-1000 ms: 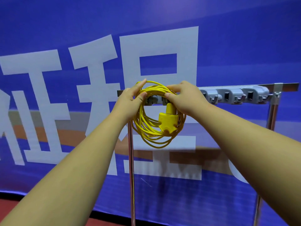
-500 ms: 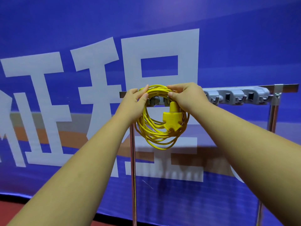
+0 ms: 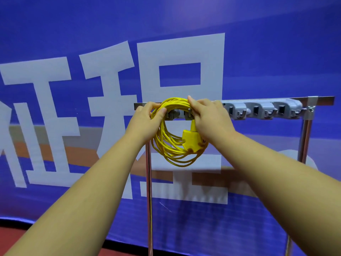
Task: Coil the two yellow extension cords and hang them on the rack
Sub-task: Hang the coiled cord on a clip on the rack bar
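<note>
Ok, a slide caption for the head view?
Both hands, left and right, hold a coiled yellow cord against the rack.

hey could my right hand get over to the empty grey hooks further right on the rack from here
Probably yes. The right hand sits just left of the grey hooks on the rack, with nothing between, but it is gripping the coiled yellow extension cord and must let go first.

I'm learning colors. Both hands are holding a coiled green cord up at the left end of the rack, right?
Nearly. The coiled cord is yellow, not green, as the head view shows. The rest holds: the left hand and right hand both hold it at the left end of the rack.
</note>
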The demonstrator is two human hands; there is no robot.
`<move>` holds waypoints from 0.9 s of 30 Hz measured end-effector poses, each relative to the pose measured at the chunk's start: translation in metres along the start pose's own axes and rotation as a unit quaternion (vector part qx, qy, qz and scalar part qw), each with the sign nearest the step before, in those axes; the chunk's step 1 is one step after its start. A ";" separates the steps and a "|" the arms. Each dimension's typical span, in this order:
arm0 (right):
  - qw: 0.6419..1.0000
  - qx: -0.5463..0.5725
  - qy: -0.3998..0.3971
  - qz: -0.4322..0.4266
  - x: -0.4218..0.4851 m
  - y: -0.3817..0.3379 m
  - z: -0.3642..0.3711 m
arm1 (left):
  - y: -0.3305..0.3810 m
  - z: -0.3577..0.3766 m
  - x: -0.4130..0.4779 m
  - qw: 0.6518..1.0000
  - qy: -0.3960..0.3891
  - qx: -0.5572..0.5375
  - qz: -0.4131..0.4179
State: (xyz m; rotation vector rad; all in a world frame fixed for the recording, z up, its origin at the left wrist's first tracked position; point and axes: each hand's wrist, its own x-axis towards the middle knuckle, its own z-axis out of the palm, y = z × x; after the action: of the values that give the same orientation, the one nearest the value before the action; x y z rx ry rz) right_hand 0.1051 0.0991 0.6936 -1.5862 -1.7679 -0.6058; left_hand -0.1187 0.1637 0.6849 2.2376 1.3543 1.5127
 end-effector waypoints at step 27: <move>0.976 0.208 0.031 0.063 0.008 0.007 -0.008 | 0.015 0.012 0.000 0.979 0.100 -0.175 -0.025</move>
State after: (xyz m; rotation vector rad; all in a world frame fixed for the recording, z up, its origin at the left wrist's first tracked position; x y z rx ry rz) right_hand 0.1128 0.0993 0.7041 -1.3564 -1.6058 -0.2015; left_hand -0.1002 0.1589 0.6877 1.8672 1.0748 1.8330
